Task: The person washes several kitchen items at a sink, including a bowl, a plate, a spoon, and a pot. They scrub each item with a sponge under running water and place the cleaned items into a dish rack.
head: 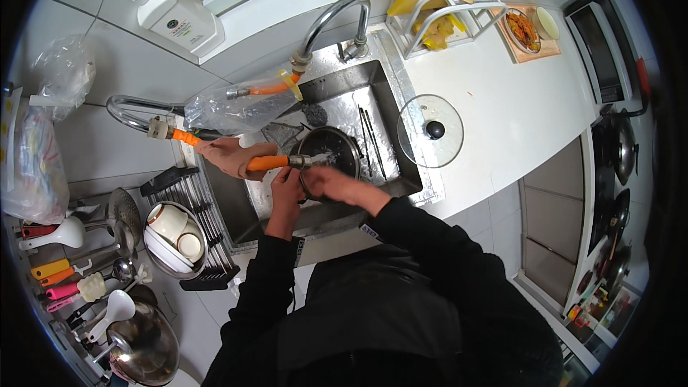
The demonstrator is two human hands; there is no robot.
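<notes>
A dark round pot sits in the stainless steel sink. Water runs into it from the metal nozzle of a faucet with an orange hose. At the pot's near left side, my left hand grips its edge or handle; the exact grip is partly hidden. My right hand is blurred over the pot's near rim, and its fingers cannot be made out. A pair of dark chopsticks lies in the sink right of the pot. Behind the pot is a dark scouring pad.
A glass lid with a black knob rests on the white counter at right. A second faucet arches behind. Clear plastic hangs over the sink. At left, a bowl of crockery stands on a rack.
</notes>
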